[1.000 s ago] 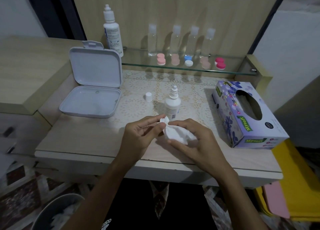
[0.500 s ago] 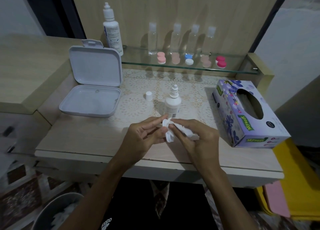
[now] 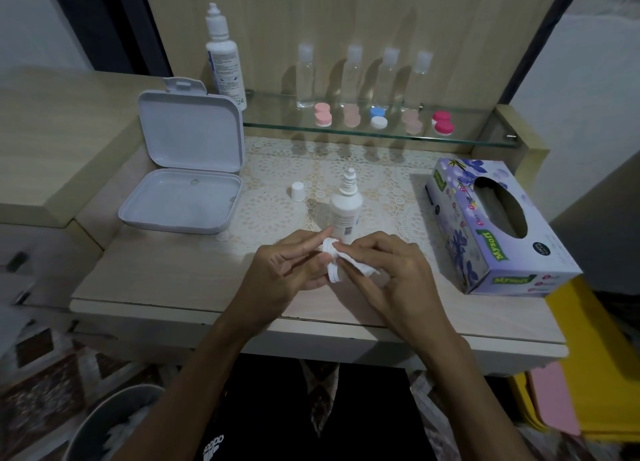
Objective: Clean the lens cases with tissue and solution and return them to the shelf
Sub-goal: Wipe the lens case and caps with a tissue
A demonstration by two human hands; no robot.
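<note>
Currently left hand [image 3: 291,270] grips white lens case [image 3: 331,264], right hand [image 3: 391,270] fingers pinch tissue [image 3: 363,268] against it

Over the table's [image 3: 166,280] front edge the left hand [image 3: 287,273] grips a white lens case [image 3: 331,263] while the right hand [image 3: 391,273] pinches a tissue [image 3: 363,268] against it — just behind stand an uncapped solution bottle [image 3: 345,211] and its loose cap [image 3: 298,191].
</note>
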